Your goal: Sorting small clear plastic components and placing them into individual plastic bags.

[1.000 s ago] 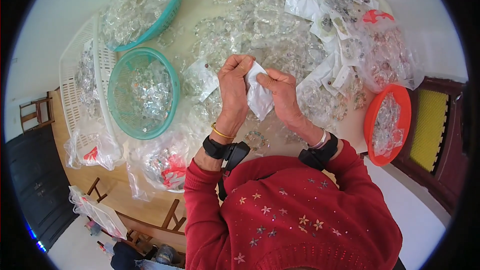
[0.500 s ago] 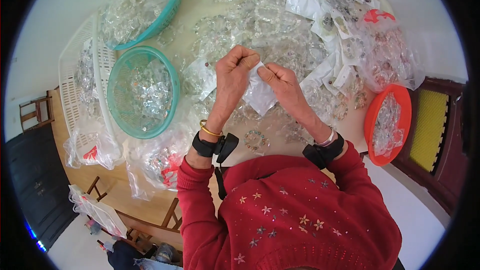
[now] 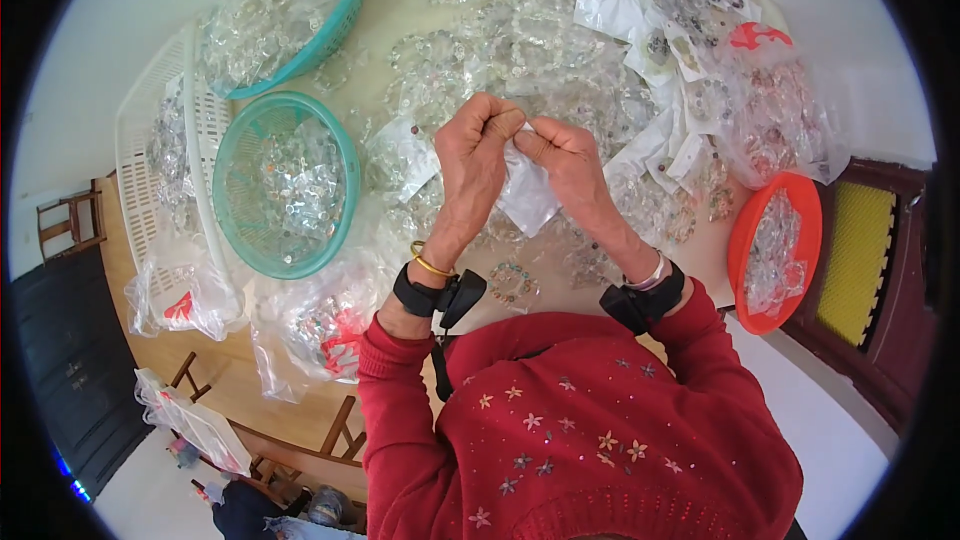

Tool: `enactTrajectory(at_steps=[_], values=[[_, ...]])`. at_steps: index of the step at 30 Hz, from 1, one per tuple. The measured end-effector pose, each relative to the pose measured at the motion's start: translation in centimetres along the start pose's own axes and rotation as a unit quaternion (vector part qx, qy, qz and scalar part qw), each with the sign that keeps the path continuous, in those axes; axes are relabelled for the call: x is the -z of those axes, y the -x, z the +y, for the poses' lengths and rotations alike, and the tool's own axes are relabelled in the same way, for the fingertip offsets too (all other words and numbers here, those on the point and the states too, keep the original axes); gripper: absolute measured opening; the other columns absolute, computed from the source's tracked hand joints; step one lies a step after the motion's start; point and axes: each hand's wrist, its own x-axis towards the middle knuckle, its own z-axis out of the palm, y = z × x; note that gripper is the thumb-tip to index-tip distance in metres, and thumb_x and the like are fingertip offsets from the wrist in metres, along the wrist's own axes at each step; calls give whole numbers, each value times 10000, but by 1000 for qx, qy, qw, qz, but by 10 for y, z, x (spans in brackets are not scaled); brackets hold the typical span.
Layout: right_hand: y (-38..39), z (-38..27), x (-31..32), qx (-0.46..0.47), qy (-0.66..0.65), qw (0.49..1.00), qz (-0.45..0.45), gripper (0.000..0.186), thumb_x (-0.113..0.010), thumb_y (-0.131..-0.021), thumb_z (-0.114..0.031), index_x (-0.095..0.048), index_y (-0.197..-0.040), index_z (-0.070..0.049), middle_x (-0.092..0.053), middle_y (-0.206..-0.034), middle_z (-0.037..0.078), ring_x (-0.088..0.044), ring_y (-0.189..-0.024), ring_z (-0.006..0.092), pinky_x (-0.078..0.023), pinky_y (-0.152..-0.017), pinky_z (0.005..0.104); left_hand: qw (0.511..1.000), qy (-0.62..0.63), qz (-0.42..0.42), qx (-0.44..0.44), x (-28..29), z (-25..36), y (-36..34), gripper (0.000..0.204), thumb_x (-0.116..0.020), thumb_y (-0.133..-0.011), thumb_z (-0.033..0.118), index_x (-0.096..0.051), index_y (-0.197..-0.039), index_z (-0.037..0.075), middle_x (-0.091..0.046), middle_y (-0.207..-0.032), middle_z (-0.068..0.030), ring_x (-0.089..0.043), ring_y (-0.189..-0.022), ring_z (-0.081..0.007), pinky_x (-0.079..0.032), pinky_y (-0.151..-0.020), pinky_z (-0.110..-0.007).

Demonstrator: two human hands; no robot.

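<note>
Room, clock positions read from the hands: pale wall (image 3: 850, 50) at two; dark double door (image 3: 75, 370) at eight; dark red wooden frame with yellow panel (image 3: 858, 250) between three and four. Pale tabletop (image 3: 395, 0), laid across the upper half.

Red sweater (image 3: 600, 410), worn, flower-decorated, at six.

Heap of clear-bagged bead bracelets (image 3: 540, 50), one lot, at twelve.

Baskets, four: white slatted basket (image 3: 205, 170) at nine, outermost; teal basket (image 3: 345, 25) at ten, filled high with clear-bagged pieces; sea-green basket (image 3: 240, 190) at nine, between the white one and the hands; orange-red basket (image 3: 770, 318) between three and four, part filled.

Clear plastic bags: red-marked bag (image 3: 775, 110) between two and three, stuffed; second bag (image 3: 325, 330) between seven and eight, also with red.

Hands, two. Left hand (image 3: 475, 155): thumb and bent fingers pinching the top edge of a white packet (image 3: 528, 200). Right hand (image 3: 570, 165): thumb and forefinger nipping the same edge, just beside the left fingertips. Packet hangs below and between the hands, above the tabletop; contents hidden.

White sachet (image 3: 405, 155), lying at nine, near the left hand.

Single bagged bracelet (image 3: 513, 285), multicoloured beads, at six.

Gold-coloured bangle (image 3: 430, 265), left wrist.
</note>
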Motion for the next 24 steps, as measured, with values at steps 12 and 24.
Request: enactTrajectory(at_steps=[12,24], values=[[-2,11,-21,18,-109,989,102,210,-601,-853,-83,-525,-668,-19,-385,-623,-96,-327,-612,19,-267,-512,213,994,54,91,-40,-15,-6,0,65,-576,-849,37,-563,-795,3,-519,-704,25,-415,-676,-63,-367,-606,-213],[-12,5,-15,-13,-189,979,74,109,-599,-884,-106,-644,-862,-9,-544,-724,-68,-429,-654,14,-351,-587,188,986,102,128,-22,-19,3,-15,102,-555,-884,79,-573,-796,30,-522,-726,32,-440,-700,-63,-376,-629,-210]])
